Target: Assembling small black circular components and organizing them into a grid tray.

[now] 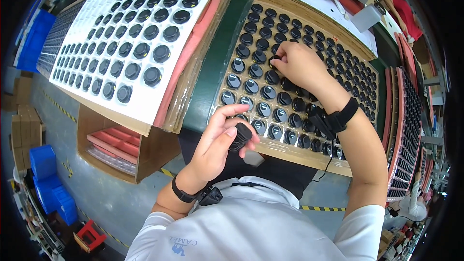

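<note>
A short stack of black round caps (240,137) is held clamped in the left hand (220,137), nearest the body, just over the near edge of a clear tray (227,70) filled with rows of the same black caps (263,109). The stack is gripped between thumb and curled fingers, and the hand sits above the tray's near-left corner. Farther in, the right hand (296,63) is stretched over the middle of the tray, its fingertips pinched shut on a single cap (274,60) in one of the far rows; a dark wristband (338,118) is worn on that arm. The tray is seen resting on a brown board (309,157) over a green surface (212,63).

To the left, a white tray of larger black caps (145,43) is stacked on pink sheets, with an open cardboard box (121,150) beneath it. At the far right, more loaded trays (408,125) are stood on edge.

The step appears best done by lifting each cap straight out of its pocket, so that neighbours are not disturbed, while the stack is kept square in the near hand so none slips free.
</note>
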`<state>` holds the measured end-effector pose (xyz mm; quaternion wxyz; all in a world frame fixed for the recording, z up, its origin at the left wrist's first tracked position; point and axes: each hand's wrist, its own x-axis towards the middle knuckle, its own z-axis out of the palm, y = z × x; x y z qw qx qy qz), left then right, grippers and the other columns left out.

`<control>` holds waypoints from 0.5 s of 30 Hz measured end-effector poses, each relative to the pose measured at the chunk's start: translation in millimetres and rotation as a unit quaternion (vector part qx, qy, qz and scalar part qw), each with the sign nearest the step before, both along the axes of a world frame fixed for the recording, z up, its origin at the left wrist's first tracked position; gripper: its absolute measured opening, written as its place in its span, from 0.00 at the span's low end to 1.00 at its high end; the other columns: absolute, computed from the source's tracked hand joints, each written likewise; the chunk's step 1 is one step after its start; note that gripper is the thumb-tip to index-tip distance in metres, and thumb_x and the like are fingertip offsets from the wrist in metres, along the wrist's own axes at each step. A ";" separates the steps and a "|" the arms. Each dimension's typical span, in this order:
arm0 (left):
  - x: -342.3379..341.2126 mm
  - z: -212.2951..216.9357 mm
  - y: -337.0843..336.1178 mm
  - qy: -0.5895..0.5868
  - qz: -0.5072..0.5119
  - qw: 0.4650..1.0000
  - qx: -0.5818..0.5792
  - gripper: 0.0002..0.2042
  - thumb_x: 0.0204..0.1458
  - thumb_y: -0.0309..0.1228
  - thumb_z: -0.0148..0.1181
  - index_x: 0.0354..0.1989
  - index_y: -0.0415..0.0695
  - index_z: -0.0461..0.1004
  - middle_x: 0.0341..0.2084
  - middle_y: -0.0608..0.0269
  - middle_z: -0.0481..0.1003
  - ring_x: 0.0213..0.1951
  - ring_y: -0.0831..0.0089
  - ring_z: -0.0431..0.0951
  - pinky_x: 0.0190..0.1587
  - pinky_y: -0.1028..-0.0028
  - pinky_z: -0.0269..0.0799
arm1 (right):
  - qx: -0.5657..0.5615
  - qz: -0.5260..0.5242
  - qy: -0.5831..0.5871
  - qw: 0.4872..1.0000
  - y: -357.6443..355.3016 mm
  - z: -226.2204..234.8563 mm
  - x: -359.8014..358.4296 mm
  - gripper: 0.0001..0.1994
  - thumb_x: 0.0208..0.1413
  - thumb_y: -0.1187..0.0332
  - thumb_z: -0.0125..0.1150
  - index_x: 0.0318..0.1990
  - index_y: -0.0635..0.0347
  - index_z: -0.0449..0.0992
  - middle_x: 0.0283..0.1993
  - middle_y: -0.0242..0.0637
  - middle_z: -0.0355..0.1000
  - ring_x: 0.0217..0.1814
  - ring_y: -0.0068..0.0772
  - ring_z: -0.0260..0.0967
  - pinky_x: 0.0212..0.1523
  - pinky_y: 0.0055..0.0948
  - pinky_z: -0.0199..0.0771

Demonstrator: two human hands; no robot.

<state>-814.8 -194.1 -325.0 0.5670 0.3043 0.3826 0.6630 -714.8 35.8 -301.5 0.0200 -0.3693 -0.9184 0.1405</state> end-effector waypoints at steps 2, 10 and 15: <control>-1.7 -0.8 -0.4 -0.003 0.002 1.000 -0.001 0.22 0.58 0.33 0.40 0.57 0.34 0.53 0.33 0.46 0.72 0.32 0.68 0.72 0.30 0.76 0.68 | 0.012 0.010 -0.012 1.000 -1.6 -0.9 -2.0 0.10 0.49 0.66 0.61 0.34 0.64 0.73 0.33 0.42 0.73 0.37 0.40 0.71 0.35 0.33 0.70; -3.4 -6.2 0.5 -0.022 -0.017 0.999 0.023 0.23 0.59 0.30 0.40 0.62 0.39 0.47 0.37 0.51 0.71 0.35 0.73 0.72 0.33 0.77 0.67 | -0.179 0.176 0.172 0.952 -70.9 37.9 9.1 0.10 0.46 0.68 0.65 0.33 0.63 0.73 0.28 0.37 0.67 0.31 0.35 0.67 0.32 0.30 0.67; 5.8 6.5 5.4 -0.014 0.016 0.999 -0.023 0.24 0.57 0.24 0.39 0.63 0.40 0.46 0.38 0.54 0.71 0.36 0.75 0.70 0.34 0.78 0.66 | -0.197 0.233 0.191 0.933 -87.9 36.2 23.5 0.10 0.45 0.70 0.66 0.34 0.63 0.73 0.30 0.34 0.67 0.32 0.29 0.66 0.34 0.27 0.68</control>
